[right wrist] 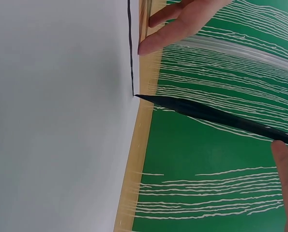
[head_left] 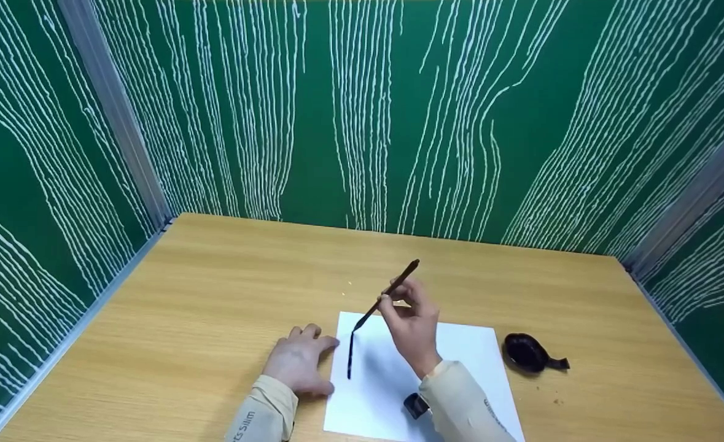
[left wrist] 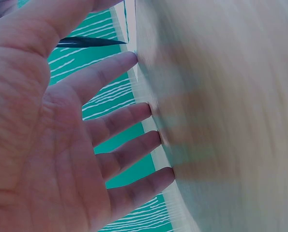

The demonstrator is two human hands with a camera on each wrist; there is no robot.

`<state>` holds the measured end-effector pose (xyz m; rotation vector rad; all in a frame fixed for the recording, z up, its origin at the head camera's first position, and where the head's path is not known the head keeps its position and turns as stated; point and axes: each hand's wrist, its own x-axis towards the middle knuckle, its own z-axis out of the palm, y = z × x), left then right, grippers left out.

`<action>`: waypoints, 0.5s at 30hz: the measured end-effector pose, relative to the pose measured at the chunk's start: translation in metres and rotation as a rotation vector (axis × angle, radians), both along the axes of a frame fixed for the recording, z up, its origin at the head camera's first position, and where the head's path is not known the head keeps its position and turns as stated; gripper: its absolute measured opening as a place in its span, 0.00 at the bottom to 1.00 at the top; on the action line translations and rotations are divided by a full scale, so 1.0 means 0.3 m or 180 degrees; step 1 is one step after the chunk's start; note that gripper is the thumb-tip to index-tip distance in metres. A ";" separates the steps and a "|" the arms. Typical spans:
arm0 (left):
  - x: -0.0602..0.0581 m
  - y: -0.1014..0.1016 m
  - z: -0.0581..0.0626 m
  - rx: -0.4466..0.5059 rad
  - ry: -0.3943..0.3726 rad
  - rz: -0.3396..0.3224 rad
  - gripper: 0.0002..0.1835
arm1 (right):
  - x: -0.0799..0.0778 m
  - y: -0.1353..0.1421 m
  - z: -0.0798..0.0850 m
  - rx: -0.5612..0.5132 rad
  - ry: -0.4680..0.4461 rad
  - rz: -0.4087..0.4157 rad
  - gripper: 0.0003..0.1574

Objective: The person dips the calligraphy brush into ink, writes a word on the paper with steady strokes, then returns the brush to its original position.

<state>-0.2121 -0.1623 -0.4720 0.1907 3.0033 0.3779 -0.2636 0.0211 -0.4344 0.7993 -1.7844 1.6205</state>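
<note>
one black stroke done by the left edge of the paper, visible remainder unmarked; right hand pinches the brush at the stroke's far end; left hand, loosely spread, rests on the desk.

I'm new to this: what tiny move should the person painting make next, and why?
Probably the right hand should lift the brush gently off the paper: its tip is at the far end of the black line, and only a short strip of paper remains beyond it before the far edge.
</note>
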 end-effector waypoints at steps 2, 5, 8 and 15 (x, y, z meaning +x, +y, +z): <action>0.001 0.000 0.000 0.0009 0.0006 0.0000 0.43 | 0.000 -0.001 -0.001 0.0008 0.0005 -0.0007 0.17; 0.003 -0.001 0.000 0.0014 0.0080 -0.0032 0.42 | 0.002 -0.002 -0.001 -0.0014 -0.0005 -0.0008 0.16; 0.005 -0.002 0.000 0.0017 0.0141 -0.0059 0.41 | 0.004 -0.004 -0.001 -0.0007 -0.0028 -0.0038 0.16; 0.006 -0.001 -0.001 0.0020 0.0100 -0.0034 0.42 | 0.008 -0.004 0.000 0.0036 -0.0063 -0.0065 0.15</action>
